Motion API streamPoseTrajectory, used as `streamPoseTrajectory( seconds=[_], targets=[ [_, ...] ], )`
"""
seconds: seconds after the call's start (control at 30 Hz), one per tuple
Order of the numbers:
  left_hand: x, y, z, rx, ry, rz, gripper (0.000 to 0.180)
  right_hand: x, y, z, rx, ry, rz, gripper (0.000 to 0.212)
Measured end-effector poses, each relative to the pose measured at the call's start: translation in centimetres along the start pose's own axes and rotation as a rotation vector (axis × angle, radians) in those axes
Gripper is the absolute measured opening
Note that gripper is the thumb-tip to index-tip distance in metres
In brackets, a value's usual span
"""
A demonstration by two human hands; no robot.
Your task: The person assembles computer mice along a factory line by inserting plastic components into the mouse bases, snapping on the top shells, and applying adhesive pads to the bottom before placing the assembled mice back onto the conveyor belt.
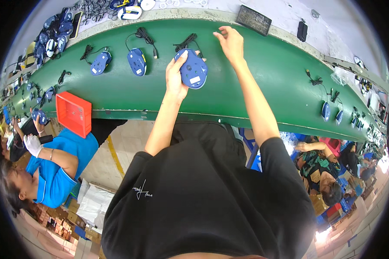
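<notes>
Blue mouse (193, 69) with white label, green belt (255, 86), red tray (73, 113)

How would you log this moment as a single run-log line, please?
left hand: holds blue mouse, underside up | right hand: open, above green belt | more blue mice lie leftward

On the conveyor belt (255, 86) three computer mice lie in a row. The rightmost mouse (193, 69) sits in the left hand (175, 75), with its bundled cable (186, 42) just beyond. The right hand (231, 43) hovers to its right, nearer the far edge. The middle mouse (137, 61) and the leftmost mouse (100, 63) lie further left. A crate (73, 113) sits at the near edge, left.
</notes>
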State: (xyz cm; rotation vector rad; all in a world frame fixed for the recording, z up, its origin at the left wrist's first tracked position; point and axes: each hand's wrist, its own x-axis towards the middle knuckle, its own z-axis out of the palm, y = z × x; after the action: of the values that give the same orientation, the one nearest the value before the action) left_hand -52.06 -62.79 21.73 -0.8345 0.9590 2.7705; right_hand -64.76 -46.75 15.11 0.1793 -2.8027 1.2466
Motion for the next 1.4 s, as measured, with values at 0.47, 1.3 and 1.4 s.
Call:
streamPoseTrajectory(
  seconds=[0.47,1.3,1.4],
  targets=[
    [2.2,1.0,-0.8,-0.045,0.005,-0.248,0.034,2.8,3.8,2.2,-0.042,-0.137,-0.272,0.008],
    [2.0,1.7,-0.5,0.017,-0.062,-0.199,0.036,9.5,4.6,-3.3,-0.517,-0.077,-0.409,0.095],
    [1.9,2.7,0.0,0.02,-0.035,-0.182,0.05,4.6,-4.0,-4.3,-0.031,-0.17,-0.375,0.046]
  ],
)
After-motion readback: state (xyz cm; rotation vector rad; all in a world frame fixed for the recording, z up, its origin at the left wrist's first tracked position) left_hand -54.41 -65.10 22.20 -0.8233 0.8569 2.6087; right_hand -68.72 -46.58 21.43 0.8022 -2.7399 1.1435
